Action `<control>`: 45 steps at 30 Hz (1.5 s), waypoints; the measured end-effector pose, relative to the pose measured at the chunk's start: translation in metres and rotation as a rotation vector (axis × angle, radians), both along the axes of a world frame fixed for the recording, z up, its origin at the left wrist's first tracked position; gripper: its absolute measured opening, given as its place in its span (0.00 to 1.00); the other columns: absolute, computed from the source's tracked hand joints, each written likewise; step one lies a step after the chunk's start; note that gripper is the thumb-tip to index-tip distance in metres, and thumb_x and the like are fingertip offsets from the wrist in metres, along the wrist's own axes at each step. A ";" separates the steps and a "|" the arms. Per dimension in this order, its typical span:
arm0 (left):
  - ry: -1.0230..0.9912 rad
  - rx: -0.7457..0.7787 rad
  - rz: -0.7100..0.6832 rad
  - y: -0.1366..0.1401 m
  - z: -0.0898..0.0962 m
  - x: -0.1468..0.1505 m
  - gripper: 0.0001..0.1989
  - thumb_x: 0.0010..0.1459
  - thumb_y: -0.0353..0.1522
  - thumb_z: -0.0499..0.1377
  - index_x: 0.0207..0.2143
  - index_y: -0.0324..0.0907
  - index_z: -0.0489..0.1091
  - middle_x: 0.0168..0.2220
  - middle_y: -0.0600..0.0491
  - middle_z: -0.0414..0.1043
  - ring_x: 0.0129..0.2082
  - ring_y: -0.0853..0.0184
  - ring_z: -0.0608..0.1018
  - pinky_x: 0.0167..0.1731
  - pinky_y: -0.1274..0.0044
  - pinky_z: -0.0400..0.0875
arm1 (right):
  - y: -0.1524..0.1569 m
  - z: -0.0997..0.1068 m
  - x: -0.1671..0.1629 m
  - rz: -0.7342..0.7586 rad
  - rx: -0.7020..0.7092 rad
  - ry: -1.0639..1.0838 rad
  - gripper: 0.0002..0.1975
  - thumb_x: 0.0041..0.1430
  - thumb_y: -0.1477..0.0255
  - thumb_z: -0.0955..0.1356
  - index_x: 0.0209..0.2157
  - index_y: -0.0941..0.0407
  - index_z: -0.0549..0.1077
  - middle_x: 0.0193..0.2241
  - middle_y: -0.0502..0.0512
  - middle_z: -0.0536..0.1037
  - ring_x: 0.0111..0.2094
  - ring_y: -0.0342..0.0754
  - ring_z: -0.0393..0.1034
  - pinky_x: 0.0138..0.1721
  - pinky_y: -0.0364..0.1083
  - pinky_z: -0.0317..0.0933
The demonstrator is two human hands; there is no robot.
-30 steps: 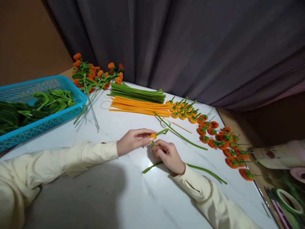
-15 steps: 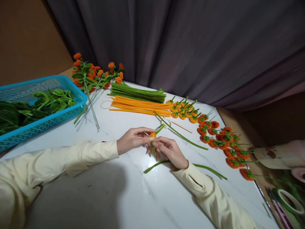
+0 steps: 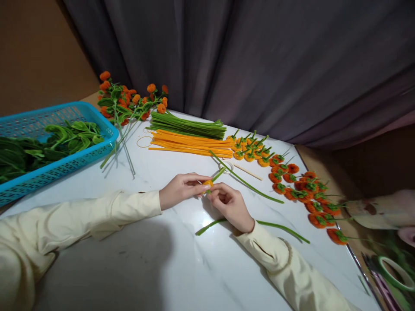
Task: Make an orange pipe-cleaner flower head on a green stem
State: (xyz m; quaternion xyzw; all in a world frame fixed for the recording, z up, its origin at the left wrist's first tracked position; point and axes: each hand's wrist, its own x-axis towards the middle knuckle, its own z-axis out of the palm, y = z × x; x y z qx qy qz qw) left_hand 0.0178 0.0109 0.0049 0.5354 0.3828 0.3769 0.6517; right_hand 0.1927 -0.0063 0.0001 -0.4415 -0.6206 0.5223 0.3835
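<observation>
My left hand (image 3: 180, 191) pinches a small yellow-orange pipe-cleaner flower (image 3: 208, 184) between thumb and fingers, above the white tabletop. A green pipe cleaner (image 3: 219, 173) sticks out from the flower toward the upper right. Just below the flower, my right hand (image 3: 234, 208) is closed at the green pipe cleaner's lower end, most of which its fingers hide. One loose green pipe cleaner (image 3: 249, 184) lies beyond my right hand. Another loose green pipe cleaner (image 3: 285, 231) runs beneath my right wrist.
A blue basket (image 3: 65, 166) of green leaves stands left, with orange flowers (image 3: 125, 101) behind it. Bundles of green stems (image 3: 191, 127) and orange stems (image 3: 191, 143) lie at the back. Finished yellow heads (image 3: 249, 155), orange heads (image 3: 304, 194), a stick (image 3: 246, 172) and tape (image 3: 394, 273) are rightward.
My right fingers have curled in closer under the flower. The green end that hung below it is now mostly hidden by them. My left hand has stayed in place.
</observation>
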 end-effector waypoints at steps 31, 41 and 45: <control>0.031 -0.024 0.011 0.001 -0.001 0.000 0.23 0.48 0.38 0.62 0.45 0.34 0.71 0.38 0.47 0.73 0.27 0.71 0.73 0.31 0.75 0.74 | -0.001 0.002 0.000 -0.018 -0.017 -0.028 0.08 0.48 0.69 0.67 0.31 0.58 0.69 0.19 0.47 0.68 0.19 0.39 0.59 0.23 0.40 0.57; 0.048 0.001 0.024 0.001 0.000 0.001 0.21 0.49 0.37 0.62 0.44 0.35 0.71 0.43 0.46 0.73 0.43 0.61 0.74 0.43 0.70 0.71 | -0.001 0.003 -0.001 -0.026 -0.031 -0.013 0.08 0.48 0.68 0.68 0.30 0.58 0.68 0.18 0.47 0.68 0.19 0.40 0.60 0.23 0.41 0.58; 0.062 -0.004 0.017 0.001 0.001 0.000 0.21 0.50 0.37 0.61 0.45 0.34 0.70 0.45 0.45 0.72 0.43 0.61 0.73 0.43 0.71 0.70 | -0.001 0.003 0.000 -0.028 -0.036 -0.011 0.08 0.48 0.69 0.68 0.30 0.58 0.69 0.18 0.48 0.68 0.19 0.39 0.60 0.23 0.41 0.57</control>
